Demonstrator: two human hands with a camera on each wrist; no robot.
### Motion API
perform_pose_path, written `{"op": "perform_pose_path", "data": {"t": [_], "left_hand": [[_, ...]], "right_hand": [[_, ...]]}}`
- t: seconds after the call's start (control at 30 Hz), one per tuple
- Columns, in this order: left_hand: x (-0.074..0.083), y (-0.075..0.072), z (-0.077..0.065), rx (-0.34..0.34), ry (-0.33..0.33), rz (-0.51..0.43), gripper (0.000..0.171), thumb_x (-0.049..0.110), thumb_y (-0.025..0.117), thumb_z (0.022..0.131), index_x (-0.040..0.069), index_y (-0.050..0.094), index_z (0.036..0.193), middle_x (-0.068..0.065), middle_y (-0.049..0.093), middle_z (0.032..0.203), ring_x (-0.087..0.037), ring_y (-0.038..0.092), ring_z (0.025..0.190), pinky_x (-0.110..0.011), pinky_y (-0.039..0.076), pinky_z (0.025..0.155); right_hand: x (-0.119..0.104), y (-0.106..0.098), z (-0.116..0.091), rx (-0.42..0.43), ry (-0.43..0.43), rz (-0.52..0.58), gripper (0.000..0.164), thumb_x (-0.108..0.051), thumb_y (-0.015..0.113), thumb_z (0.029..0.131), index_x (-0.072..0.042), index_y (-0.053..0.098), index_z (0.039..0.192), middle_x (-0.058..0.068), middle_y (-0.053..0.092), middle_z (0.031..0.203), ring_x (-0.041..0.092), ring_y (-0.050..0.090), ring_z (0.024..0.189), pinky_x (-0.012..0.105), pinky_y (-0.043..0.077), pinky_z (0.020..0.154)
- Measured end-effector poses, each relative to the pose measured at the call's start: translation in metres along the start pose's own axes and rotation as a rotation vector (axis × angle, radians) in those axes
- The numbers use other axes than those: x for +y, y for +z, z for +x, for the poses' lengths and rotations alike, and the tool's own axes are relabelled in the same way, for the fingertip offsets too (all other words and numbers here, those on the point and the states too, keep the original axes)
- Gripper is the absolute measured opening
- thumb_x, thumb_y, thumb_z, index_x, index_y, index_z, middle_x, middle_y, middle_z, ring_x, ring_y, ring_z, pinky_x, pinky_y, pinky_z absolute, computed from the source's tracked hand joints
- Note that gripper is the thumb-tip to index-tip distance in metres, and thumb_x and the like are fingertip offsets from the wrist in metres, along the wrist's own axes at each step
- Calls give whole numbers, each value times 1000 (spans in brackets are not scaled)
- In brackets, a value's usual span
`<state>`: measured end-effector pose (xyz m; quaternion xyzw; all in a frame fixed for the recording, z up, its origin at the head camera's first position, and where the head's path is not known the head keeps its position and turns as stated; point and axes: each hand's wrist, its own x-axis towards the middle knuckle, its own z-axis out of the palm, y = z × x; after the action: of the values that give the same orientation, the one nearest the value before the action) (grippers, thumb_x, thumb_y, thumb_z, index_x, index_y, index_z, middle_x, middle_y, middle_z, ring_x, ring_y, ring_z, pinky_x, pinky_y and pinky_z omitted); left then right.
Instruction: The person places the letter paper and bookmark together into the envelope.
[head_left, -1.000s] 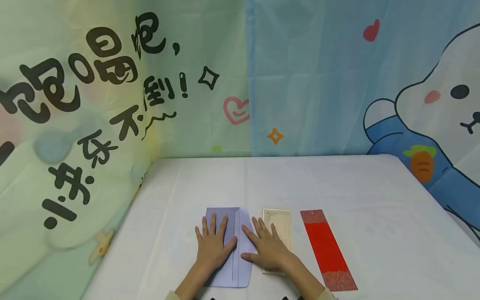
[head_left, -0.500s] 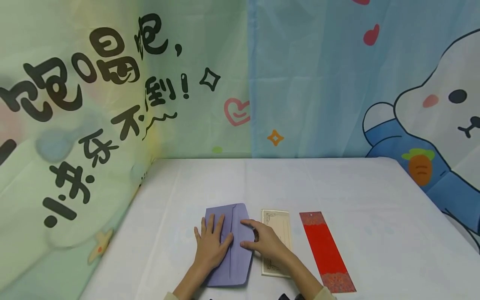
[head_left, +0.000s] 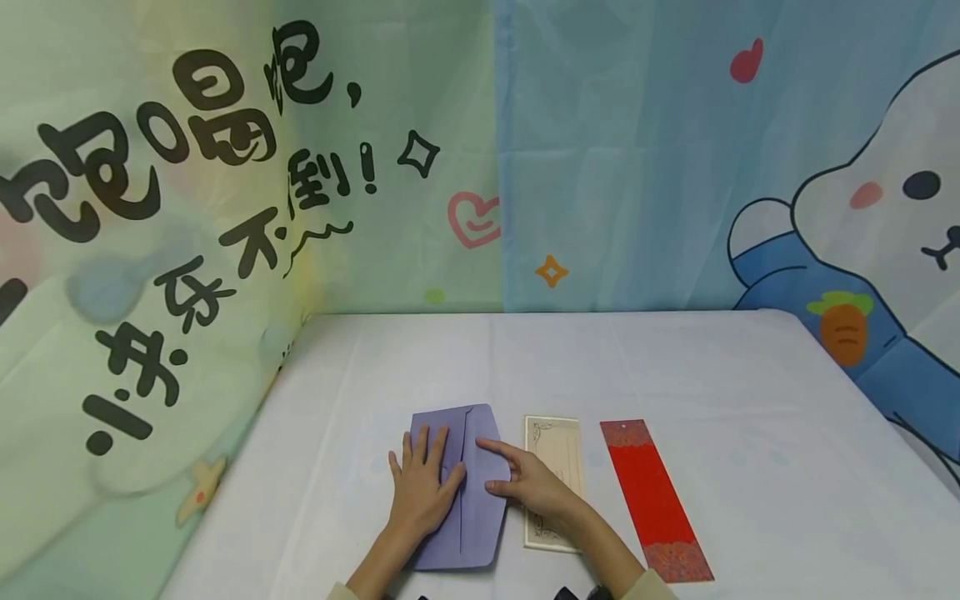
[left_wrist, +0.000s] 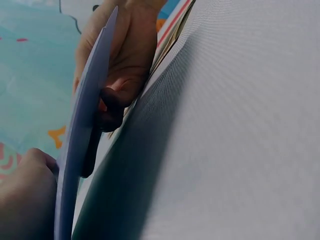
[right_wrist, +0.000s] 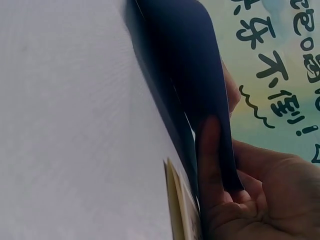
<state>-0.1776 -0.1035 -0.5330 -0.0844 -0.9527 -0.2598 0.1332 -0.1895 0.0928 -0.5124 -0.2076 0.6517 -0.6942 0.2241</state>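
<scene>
A lavender envelope (head_left: 478,533) lies lengthwise on the white table, its flap side along the right. My left hand (head_left: 422,492) rests spread on its left part, fingers straight. At the envelope's right edge, my right hand (head_left: 538,485) pinches the paper between thumb and fingers. In the right wrist view, fingers (right_wrist: 209,150) show on the underside of the dark-looking envelope (right_wrist: 192,60). The left wrist view shows the envelope (left_wrist: 82,115) edge-on, raised off the cloth on the right hand's side, with a shadow beneath it.
A cream card with an ornate border (head_left: 557,450) lies just right of the envelope, partly under my right hand and forearm. Farther right is a long red strip (head_left: 658,500) with patterned ends. Printed curtains (head_left: 405,83) stand behind and left of the table (head_left: 750,383).
My right hand has gone from lying spread over the envelope's right edge to pinching it. That edge has risen and the envelope tilts slightly. The left hand stays pressed on it.
</scene>
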Motion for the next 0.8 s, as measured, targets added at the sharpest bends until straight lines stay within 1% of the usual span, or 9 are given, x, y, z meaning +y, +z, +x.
{"op": "perform_pose_path", "data": {"t": [0.07, 0.2, 0.27, 0.4, 0.5, 0.63, 0.67, 0.77, 0.8], "left_hand": [[0, 0, 0, 6, 0, 0, 63, 45, 50, 87, 11, 40, 140, -23, 33, 143, -48, 17, 132, -68, 7, 98], [1, 0, 0, 22, -2, 7, 65, 46, 52, 85, 11, 41, 139, -23, 35, 141, -49, 19, 131, -68, 9, 98], [2, 0, 0, 32, -5, 6, 67, 47, 54, 84, 10, 42, 138, -24, 35, 140, -50, 20, 130, -68, 11, 97], [4, -2, -1, 43, -19, -10, 71, 51, 55, 82, 10, 41, 139, -26, 34, 140, -53, 20, 128, -67, 13, 98], [5, -3, -1, 51, -42, -22, 76, 55, 56, 80, 10, 40, 140, -27, 32, 141, -54, 20, 128, -65, 14, 99], [7, -4, 0, 64, -83, 19, 86, 65, 56, 74, 16, 38, 142, -22, 31, 144, -51, 24, 128, -61, 21, 100], [7, -4, 0, 66, -94, 34, 89, 69, 55, 72, 19, 37, 143, -19, 30, 145, -49, 25, 128, -60, 23, 99], [9, -5, 1, 71, -115, 70, 95, 77, 52, 67, 25, 33, 144, -13, 27, 148, -44, 31, 127, -58, 29, 96], [10, -6, 2, 79, -114, 73, 97, 78, 52, 66, 25, 33, 144, -12, 26, 148, -43, 33, 125, -57, 31, 94]], "right_hand": [[1, 0, 0, 3, -7, 2, 64, 6, 59, 84, 6, 29, 140, 32, 41, 132, 38, 55, 107, 35, 50, 79], [2, -1, 1, -6, -13, 13, 63, 5, 58, 85, 6, 28, 140, 32, 43, 130, 36, 56, 106, 35, 50, 79], [3, -2, 0, -22, -21, 16, 64, 5, 58, 85, 6, 27, 141, 33, 42, 130, 36, 56, 107, 36, 50, 80], [5, -4, 0, -58, -42, 31, 67, 5, 56, 86, 1, 22, 144, 32, 36, 136, 35, 54, 110, 38, 49, 81], [6, -5, 0, -73, -67, 22, 69, 4, 56, 87, -2, 20, 146, 30, 27, 142, 36, 52, 111, 38, 50, 80], [6, -6, 0, -63, -102, -27, 69, 3, 57, 86, -4, 22, 146, 22, 15, 149, 36, 49, 113, 36, 50, 79], [6, -6, 0, -59, -112, -41, 69, 2, 57, 86, -5, 22, 146, 20, 13, 150, 35, 46, 116, 35, 50, 80], [6, -6, -1, -56, -130, -47, 69, 1, 57, 87, -7, 23, 146, 17, 12, 151, 33, 41, 120, 35, 49, 81], [5, -6, -1, -61, -132, -32, 68, 2, 56, 87, -8, 23, 146, 17, 12, 151, 33, 41, 120, 37, 49, 81]]}}
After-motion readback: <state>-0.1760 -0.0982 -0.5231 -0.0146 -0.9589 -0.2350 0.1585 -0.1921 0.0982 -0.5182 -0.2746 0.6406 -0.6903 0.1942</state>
